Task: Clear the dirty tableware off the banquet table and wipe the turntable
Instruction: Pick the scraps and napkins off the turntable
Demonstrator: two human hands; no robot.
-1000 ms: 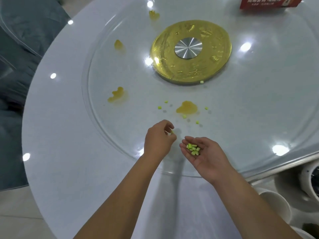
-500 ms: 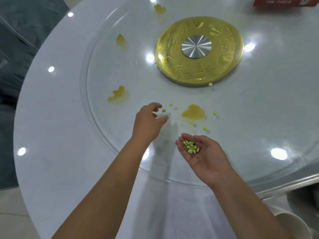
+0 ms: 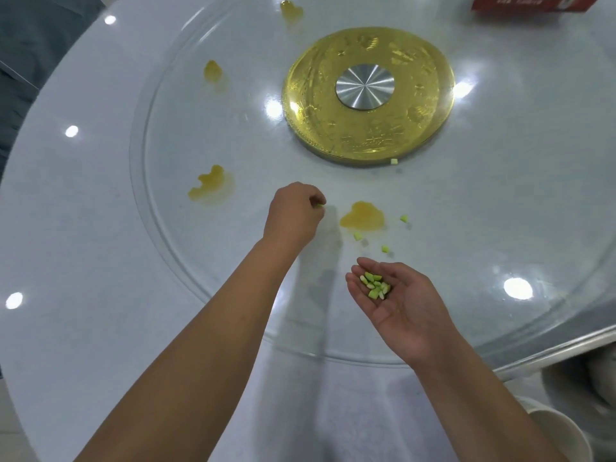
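Moved forward: left hand, fingertips now pinching green piece on turntable; right hand cupped open, cradling green bits.

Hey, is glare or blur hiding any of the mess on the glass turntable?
Head view: round lamp glare spots dot the turntable but cover no orange spills; wide-angle lens bends the table edge; left hand slightly soft, right hand sharp.
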